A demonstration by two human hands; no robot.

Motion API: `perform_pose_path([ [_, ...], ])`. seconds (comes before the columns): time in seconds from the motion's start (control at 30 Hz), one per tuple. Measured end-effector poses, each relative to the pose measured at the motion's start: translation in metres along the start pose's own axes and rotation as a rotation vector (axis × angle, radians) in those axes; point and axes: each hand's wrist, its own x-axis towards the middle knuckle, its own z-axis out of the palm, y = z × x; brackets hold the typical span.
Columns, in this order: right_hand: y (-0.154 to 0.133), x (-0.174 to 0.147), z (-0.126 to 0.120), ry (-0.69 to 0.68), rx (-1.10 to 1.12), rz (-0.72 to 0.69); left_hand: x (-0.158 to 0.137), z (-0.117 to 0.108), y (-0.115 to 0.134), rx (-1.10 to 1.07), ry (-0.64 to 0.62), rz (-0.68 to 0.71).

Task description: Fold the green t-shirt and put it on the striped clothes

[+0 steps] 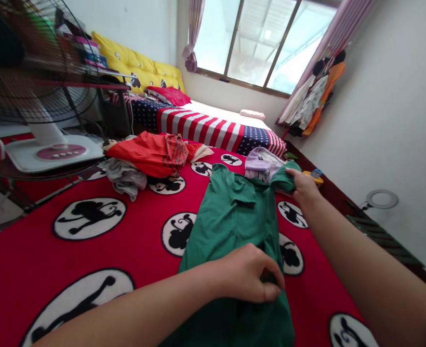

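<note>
A long green short-sleeved garment [231,221] lies stretched out, partly folded over itself, on the red bedspread [90,260] with black monkey figures in white ovals. Near its lower right edge, my left hand [251,274] has thumb and fingers pinched together on the cloth. Farther off, my right hand [303,185] grips a bunched upper corner of the same garment, lifted slightly. Just behind that corner lies a lilac piece of clothing [259,161]. The garment's near end runs out of view beneath my left forearm.
An orange-red garment [150,153] and crumpled grey clothing [122,177] lie at the back left. A white-based fan [54,149] stands on the left. Beyond is a bed with a stars-and-stripes cover [198,125]. Clothes [316,96] hang by the right wall, near a grey ring [382,198].
</note>
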Motion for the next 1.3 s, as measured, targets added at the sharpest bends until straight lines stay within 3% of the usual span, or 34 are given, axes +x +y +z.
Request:
perform_pose_path([
  [0.17, 0.022, -0.041, 0.075, -0.334, -0.108, 0.108, 0.0, -0.006, -0.005, -0.054, -0.081, -0.013],
  [0.23, 0.039, -0.064, 0.088, -0.456, -0.147, 0.124, 0.0, -0.008, -0.008, -0.123, -0.157, -0.073],
  [0.3, 0.05, -0.084, 0.086, -0.526, -0.165, 0.109, 0.0, -0.01, -0.009, -0.228, -0.242, -0.164],
  [0.4, 0.048, -0.108, 0.056, -0.561, -0.155, 0.076, 0.001, -0.012, -0.01, -0.355, -0.3, -0.248],
  [0.53, 0.02, -0.152, -0.019, -0.631, -0.232, -0.076, 0.003, -0.012, -0.01, -0.461, -0.299, -0.315],
  [0.67, -0.007, -0.223, -0.095, -0.859, -0.547, -0.246, 0.004, -0.009, -0.009, -0.585, -0.256, -0.371],
  [0.77, -0.003, -0.277, -0.13, -0.931, -0.816, -0.508, 0.005, -0.005, -0.008, -0.673, -0.202, -0.433],
  [0.87, 0.023, -0.314, -0.138, -0.773, -0.947, -0.84, 0.006, -0.001, -0.005, -0.738, -0.156, -0.471],
  [0.97, 0.049, -0.331, -0.133, -0.595, -1.017, -0.97, 0.006, 0.005, -0.005, -0.756, -0.13, -0.484],
  [1.07, 0.059, -0.333, -0.13, -0.614, -0.982, -0.879, 0.006, 0.008, -0.006, -0.75, -0.105, -0.483],
  [1.2, 0.055, -0.331, -0.136, -0.648, -0.801, -0.62, 0.006, 0.009, -0.005, -0.746, -0.084, -0.469],
  [1.3, 0.055, -0.331, -0.136, -0.589, -0.736, -0.655, 0.006, 0.009, -0.001, -0.748, -0.08, -0.466],
])
